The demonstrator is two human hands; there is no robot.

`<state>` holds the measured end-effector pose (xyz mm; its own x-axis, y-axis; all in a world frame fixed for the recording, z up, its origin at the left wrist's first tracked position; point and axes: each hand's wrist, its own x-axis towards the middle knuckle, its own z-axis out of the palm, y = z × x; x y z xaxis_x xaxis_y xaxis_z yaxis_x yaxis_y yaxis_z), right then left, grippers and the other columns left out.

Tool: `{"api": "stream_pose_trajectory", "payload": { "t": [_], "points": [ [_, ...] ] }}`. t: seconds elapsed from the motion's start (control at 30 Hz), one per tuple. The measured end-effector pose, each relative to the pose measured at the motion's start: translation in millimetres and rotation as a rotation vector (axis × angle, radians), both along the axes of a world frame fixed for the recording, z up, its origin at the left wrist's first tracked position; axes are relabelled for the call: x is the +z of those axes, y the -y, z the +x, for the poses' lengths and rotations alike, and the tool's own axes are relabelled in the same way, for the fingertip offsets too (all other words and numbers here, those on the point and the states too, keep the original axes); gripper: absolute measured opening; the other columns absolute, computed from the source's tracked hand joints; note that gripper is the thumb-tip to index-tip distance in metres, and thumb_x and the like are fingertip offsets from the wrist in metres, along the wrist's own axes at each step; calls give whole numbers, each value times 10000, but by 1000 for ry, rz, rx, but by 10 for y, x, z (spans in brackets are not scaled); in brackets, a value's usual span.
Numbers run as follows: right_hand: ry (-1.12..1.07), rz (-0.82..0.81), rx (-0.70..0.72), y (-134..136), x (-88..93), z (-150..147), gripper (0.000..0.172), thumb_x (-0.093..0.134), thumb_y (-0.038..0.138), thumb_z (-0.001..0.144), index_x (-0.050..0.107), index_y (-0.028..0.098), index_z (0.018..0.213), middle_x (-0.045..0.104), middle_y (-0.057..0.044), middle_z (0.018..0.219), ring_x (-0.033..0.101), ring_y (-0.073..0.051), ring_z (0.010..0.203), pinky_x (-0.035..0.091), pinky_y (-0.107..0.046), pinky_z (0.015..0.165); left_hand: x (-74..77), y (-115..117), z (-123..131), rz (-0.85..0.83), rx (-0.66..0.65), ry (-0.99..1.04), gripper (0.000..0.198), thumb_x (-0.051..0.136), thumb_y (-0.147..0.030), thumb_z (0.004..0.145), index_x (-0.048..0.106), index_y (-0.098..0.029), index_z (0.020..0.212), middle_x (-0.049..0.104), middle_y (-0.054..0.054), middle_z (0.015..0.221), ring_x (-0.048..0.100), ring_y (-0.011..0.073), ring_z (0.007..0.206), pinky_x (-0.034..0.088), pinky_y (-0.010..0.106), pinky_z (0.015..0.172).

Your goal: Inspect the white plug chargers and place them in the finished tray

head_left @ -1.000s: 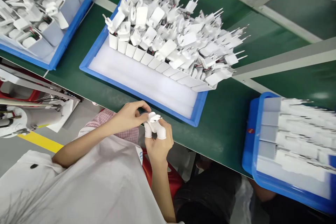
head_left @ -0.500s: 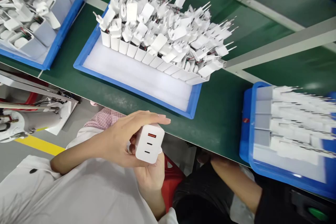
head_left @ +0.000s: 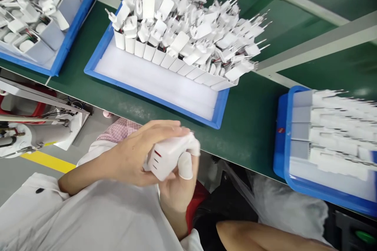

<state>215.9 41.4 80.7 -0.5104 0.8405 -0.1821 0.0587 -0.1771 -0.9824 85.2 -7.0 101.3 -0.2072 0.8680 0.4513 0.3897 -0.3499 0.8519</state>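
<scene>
A white charger (head_left: pixel 167 157), with one orange-red slot and two dark slots on its end face, is held between both hands just in front of the bench edge. My left hand (head_left: pixel 129 155) wraps it from the left, fingers over the top and thumb below. My right hand (head_left: pixel 180 192), wearing white finger cots, grips its right side with bent fingers. The slotted end is turned to the lower left; the far end is partly hidden by the fingers. Beyond the hands, white charger housings with loose pronged plug caps (head_left: pixel 202 30) stand packed in a blue tray (head_left: pixel 220 113).
Another blue tray (head_left: pixel 66 45) of open housings stands at left on the green bench (head_left: pixel 129 104). At right is a blue tray (head_left: pixel 282 153) with rows of white chargers. A co-worker's arm (head_left: pixel 265 237) and a clear plastic bag (head_left: pixel 288 200) are at lower right.
The charger has turned so its slotted face points to the lower left instead of toward me. My right hand's fingers now show on its right side. The co-worker's arm has moved lower.
</scene>
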Motion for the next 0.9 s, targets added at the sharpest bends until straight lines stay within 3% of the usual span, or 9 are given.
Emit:
{"api": "stream_pose_trajectory", "payload": {
  "t": [0.1,0.2,0.4,0.5,0.6,0.73,0.83,0.9],
  "points": [
    [-77,364,-229,-83,-13,-13,233,721,329,848,599,257,1032,677,-23,922,697,-218,862,587,-389,758,-136,2,59,-38,220,-155,649,709,-206,847,363,-220,1397,592,168,1315,557,294,1252,498,475,1017],
    [-63,618,-196,-92,-4,-30,309,773,155,785,617,225,1042,676,-33,980,679,-185,881,570,-315,721,-218,-1,105,-62,346,-211,594,698,-191,809,409,-177,1327,592,156,1204,597,266,1119,543,413,894],
    [-8,728,-87,-40,-4,-24,474,747,187,812,540,251,1234,635,-64,1107,655,-197,972,560,-339,792,-121,-1,80,-243,291,-64,532,693,-215,730,445,-210,1200,613,52,1044,636,198,887,534,311,749],
    [71,789,-63,-64,14,-39,443,724,186,834,538,256,1230,629,-71,1126,656,-195,973,556,-317,763,-126,-5,99,-256,366,-60,505,683,-247,743,448,-213,1189,605,44,1017,628,193,853,520,301,713],
    [83,741,-4,-98,65,-66,346,668,159,871,557,253,1185,641,-56,1098,655,-167,922,546,-281,737,-186,-38,174,-216,469,-110,463,658,-256,775,463,-206,1191,593,57,1028,622,208,884,522,320,728],
    [-7,660,-52,-238,15,-85,213,590,146,899,585,244,1088,645,-36,1028,649,-142,854,540,-257,737,-349,-179,262,-223,524,-203,436,624,-283,831,481,-162,1225,585,114,1091,625,252,950,542,383,792],
    [22,672,-101,-544,-165,-30,163,565,164,896,598,223,1044,655,-52,1024,645,-158,871,544,-276,777,-576,-342,148,-263,393,-274,557,588,-297,831,461,-114,1341,576,199,1248,584,339,1126,533,490,910],
    [140,763,-17,-778,-295,46,164,568,160,884,630,218,1024,675,-64,1031,638,-182,911,538,-305,837,-744,-442,-31,-334,281,-309,549,585,-361,852,521,-167,1361,608,172,1309,573,357,1174,523,531,962]
  ]
}}
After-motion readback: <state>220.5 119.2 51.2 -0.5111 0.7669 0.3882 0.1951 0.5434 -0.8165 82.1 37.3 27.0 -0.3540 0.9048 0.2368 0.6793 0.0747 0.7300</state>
